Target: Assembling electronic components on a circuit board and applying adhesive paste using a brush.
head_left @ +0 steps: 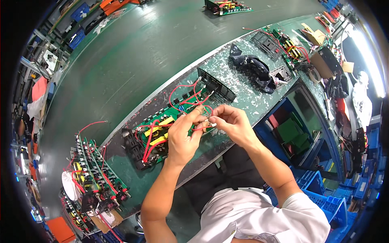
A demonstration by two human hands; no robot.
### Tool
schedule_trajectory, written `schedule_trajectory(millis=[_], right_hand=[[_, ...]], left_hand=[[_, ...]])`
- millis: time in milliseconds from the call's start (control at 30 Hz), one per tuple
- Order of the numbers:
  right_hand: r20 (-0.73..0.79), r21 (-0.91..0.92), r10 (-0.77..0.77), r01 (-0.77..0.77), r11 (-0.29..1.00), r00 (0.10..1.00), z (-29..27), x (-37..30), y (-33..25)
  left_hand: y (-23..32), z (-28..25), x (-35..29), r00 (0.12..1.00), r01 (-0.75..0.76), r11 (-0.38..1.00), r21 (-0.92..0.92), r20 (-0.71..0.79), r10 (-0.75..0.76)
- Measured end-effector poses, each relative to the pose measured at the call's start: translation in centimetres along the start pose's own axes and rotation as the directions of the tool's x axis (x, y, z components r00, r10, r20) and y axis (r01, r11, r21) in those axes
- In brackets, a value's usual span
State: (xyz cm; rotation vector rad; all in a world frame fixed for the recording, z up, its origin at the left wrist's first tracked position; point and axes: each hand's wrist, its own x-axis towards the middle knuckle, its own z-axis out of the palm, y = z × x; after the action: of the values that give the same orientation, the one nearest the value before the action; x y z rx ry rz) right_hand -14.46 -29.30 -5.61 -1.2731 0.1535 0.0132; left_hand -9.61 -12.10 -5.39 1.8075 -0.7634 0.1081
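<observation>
My left hand (182,135) and my right hand (235,123) meet over a green circuit board (187,106) on the workbench. Between pinched fingers, both hold a thin red wire (206,128); a small pale piece shows at the right fingertips, too small to name. More red wires (172,97) loop up from the board. At its far right end stands a black slotted panel (217,86), and at the near left a black end panel (135,149). Yellow-wrapped parts (157,141) sit on the board beside my left hand, whose fingers partly hide the wire.
Several upright circuit boards (95,170) stand at the left. A dark crumpled cloth (255,71) lies beyond my right hand, near a black perforated panel (265,45). Another board (227,7) rests at the far side. Blue crates (324,198) stand at lower right.
</observation>
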Motion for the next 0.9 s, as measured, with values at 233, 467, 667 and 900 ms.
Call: schedule_trajectory(millis=[233,467,667,900], right_hand=[[0.202,-0.464,-0.152,0.232,0.855,0.967,-0.7,0.6,-2.7],[-0.036,-0.499,-0.006,-0.013,0.866,0.999,-0.8,0.8,-1.7],[-0.185,-0.669,-0.073,-0.071,0.740,0.980,0.5,-0.3,0.4],[-0.221,-0.758,-0.152,-0.071,0.649,0.963,1.3,-0.3,0.8]], left_hand=[[0.7,-0.8,0.5,0.991,0.129,0.986,-0.103,0.059,-0.124],[-0.6,-1.2,0.8,0.994,-0.110,0.991,0.076,0.013,0.110],[-0.4,-0.5,0.6,0.991,0.011,0.979,-0.202,-0.125,-0.037],[-1.1,-0.6,0.8,0.985,-0.055,0.976,-0.212,-0.172,0.018]])
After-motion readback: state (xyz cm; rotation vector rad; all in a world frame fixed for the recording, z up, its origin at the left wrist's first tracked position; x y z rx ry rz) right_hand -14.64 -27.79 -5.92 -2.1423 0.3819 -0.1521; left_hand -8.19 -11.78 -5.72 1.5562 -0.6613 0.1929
